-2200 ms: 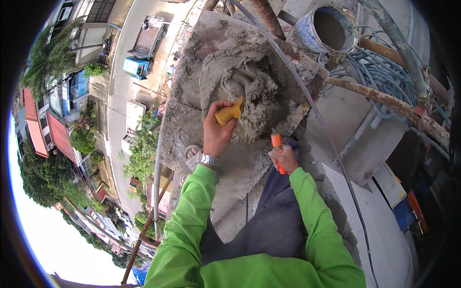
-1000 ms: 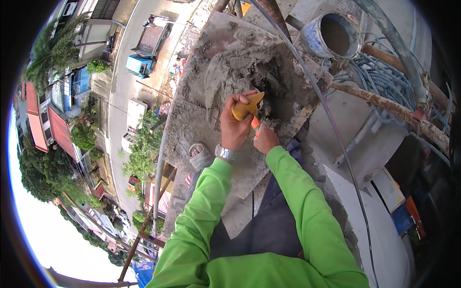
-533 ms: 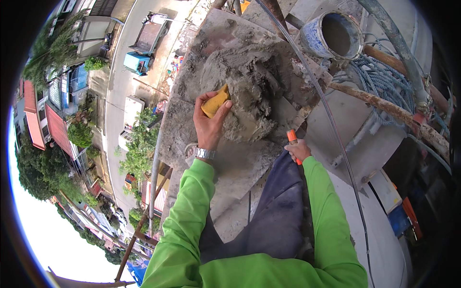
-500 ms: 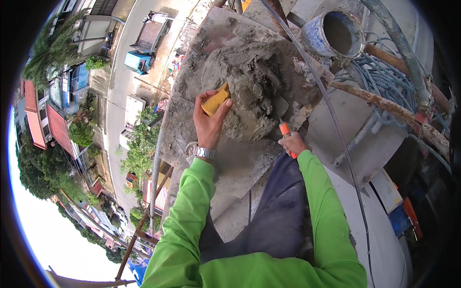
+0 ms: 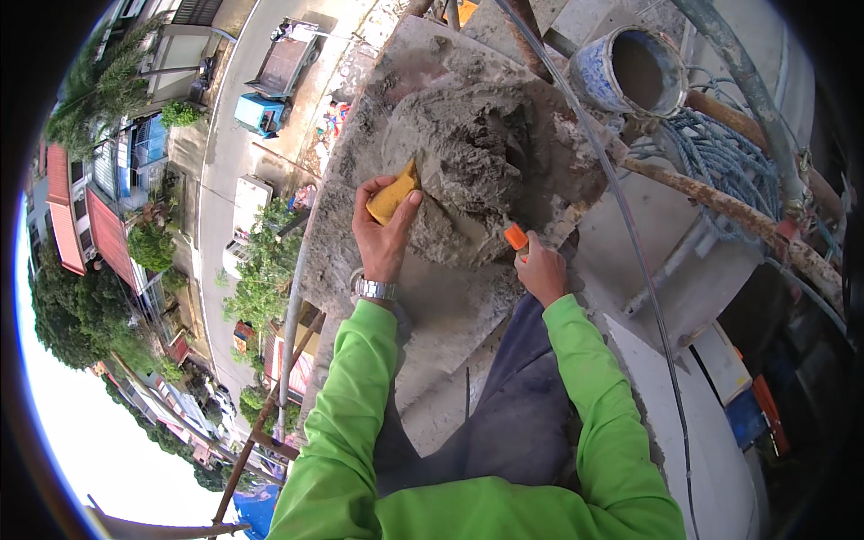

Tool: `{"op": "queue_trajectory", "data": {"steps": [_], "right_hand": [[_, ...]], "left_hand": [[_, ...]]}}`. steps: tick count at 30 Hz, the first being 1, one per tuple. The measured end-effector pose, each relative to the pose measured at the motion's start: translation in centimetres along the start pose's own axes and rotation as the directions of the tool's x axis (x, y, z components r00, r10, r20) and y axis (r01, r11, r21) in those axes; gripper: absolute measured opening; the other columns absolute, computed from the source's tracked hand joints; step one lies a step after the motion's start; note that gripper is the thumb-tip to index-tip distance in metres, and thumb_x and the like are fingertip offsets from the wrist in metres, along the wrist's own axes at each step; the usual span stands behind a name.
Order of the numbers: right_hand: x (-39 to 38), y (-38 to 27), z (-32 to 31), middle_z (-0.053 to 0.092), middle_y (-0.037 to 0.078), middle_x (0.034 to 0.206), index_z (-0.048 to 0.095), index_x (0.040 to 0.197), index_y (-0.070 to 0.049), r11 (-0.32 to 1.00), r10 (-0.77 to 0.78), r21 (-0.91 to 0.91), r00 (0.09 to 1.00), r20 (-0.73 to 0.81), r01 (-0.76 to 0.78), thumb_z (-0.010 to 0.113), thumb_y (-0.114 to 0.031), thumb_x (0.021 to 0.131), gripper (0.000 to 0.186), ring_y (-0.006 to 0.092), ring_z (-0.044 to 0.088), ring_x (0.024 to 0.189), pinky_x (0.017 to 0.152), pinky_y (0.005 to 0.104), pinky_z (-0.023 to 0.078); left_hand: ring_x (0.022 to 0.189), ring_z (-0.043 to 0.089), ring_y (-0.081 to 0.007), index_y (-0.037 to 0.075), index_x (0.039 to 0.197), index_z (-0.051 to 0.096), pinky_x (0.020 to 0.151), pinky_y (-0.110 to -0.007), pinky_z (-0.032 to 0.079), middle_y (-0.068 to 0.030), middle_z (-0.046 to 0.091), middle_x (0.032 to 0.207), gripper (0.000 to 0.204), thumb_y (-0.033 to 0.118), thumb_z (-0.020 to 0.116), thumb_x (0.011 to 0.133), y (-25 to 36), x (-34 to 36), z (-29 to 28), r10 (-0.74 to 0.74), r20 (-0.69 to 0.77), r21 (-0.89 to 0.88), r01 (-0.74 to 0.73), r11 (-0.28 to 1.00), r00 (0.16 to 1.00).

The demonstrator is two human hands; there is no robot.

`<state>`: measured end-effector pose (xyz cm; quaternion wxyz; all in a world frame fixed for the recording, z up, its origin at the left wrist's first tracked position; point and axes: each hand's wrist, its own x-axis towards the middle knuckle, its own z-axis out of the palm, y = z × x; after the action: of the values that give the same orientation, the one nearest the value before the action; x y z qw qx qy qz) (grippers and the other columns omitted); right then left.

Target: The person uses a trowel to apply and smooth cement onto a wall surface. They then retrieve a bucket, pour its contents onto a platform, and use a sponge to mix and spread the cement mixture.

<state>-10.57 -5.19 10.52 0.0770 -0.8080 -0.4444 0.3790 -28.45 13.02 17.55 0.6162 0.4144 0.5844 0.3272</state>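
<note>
The yellow sponge [image 5: 391, 200] is at the left flank of the grey mortar heap [image 5: 459, 162], overlapping its edge in this view; whether it presses on the mortar cannot be told. Its long axis runs slantwise, from its near-left end up to a narrow corner that points away from the person and to the right, toward the body of the heap. The left hand [image 5: 382, 245] pinches it, thumb on the side facing the heap and fingers closed around the opposite side.

At the near-right edge of the heap is an orange-handled hand tool [image 5: 516, 237]. The handle's visible end faces away from the person and leftward, aimed at the heap, and its long axis slopes back down to the right into the grasp. The right hand [image 5: 544, 273] has its fingers curled tightly around it. The tool's working end cannot be made out against the mortar.

The left forearm, in a green sleeve [image 5: 353, 382], rises toward the heap with a slight lean to the right, the wrist nearly straight under a metal wristwatch [image 5: 376, 290]. The right forearm leans left toward the heap, its hand bent a little further left at the wrist.

The heap sits on a mortar-smeared board [image 5: 337, 236]; beyond it to the right stands a blue-and-white bucket [image 5: 594, 83].
</note>
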Motion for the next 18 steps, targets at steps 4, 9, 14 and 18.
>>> {"op": "queue_trajectory", "data": {"steps": [4,9,14,18], "right_hand": [[3.2,1.8,-5.0,0.065,0.017,0.073,0.056,0.103,-0.007,0.986,-0.014,-0.168,1.000,-0.001,0.013,0.066,-0.022,0.069,0.039,0.0392,0.062,0.076,0.068,0.0466,0.049],[9.8,5.7,-11.0,0.064,0.023,0.085,0.063,0.100,-0.009,0.965,0.231,-0.107,0.970,-0.078,-0.238,0.059,-0.020,0.071,0.032,0.0392,0.061,0.085,0.074,0.0483,0.048],[16.1,11.3,-10.0,0.064,0.027,0.081,0.063,0.094,0.003,0.909,0.359,-0.247,0.932,0.050,-0.336,0.058,-0.020,0.071,0.033,0.0382,0.064,0.082,0.073,0.0461,0.049],[17.1,2.2,-10.6,0.063,0.027,0.075,0.063,0.081,0.007,0.947,0.308,-0.188,0.904,0.298,-0.261,0.057,-0.017,0.069,0.027,0.0397,0.064,0.075,0.068,0.0452,0.049]], "left_hand": [[0.083,0.057,-0.0090,0.004,0.105,0.051,0.068,-0.020,0.050,-0.0039,0.056,0.098,0.037,0.013,0.075,0.078,0.3,0.3,-0.1,0.017,-0.014,0.027,-0.016,1.000,1.000],[0.083,0.057,-0.0088,0.004,0.104,0.051,0.068,-0.021,0.050,-0.0039,0.056,0.099,0.037,0.013,0.075,0.078,0.7,0.3,-0.2,0.013,0.000,0.022,-0.013,1.000,1.000],[0.085,0.057,-0.0096,0.003,0.106,0.051,0.072,-0.021,0.050,-0.0040,0.056,0.099,0.038,0.013,0.075,0.078,0.6,0.3,0.4,-0.002,0.041,0.003,0.002,1.000,0.999],[0.087,0.057,-0.0102,0.003,0.107,0.051,0.073,-0.022,0.050,-0.0044,0.056,0.100,0.039,0.013,0.075,0.078,0.9,-0.1,-0.4,-0.001,0.024,0.068,0.000,0.998,1.000]]}}
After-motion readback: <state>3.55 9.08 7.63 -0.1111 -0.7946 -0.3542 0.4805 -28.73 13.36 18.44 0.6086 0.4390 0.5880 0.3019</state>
